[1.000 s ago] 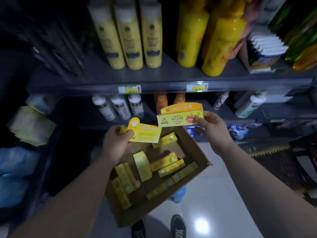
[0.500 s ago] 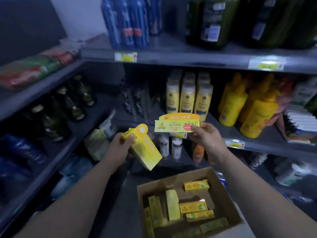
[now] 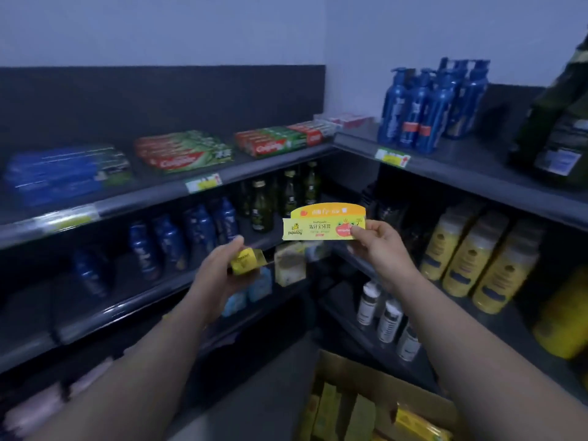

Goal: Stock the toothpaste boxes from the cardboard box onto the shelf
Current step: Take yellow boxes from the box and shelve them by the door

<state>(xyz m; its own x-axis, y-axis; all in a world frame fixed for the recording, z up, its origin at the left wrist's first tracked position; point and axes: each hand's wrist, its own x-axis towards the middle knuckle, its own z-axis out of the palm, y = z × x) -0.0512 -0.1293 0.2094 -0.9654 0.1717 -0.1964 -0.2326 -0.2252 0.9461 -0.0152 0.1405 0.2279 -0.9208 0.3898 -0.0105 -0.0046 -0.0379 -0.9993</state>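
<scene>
Cardboard box [image 3: 366,372] low at the right, yellow toothpaste boxes [image 3: 327,409] loose inside. Above it, left hand [image 3: 219,276], fingers curled round one yellow box [image 3: 244,261] seen end-on. Right hand [image 3: 385,249] pinches a second yellow box [image 3: 318,227] by its right end, level, front showing. Beyond, top shelf [image 3: 254,172] carries red-and-green toothpaste packs [image 3: 181,152].
</scene>
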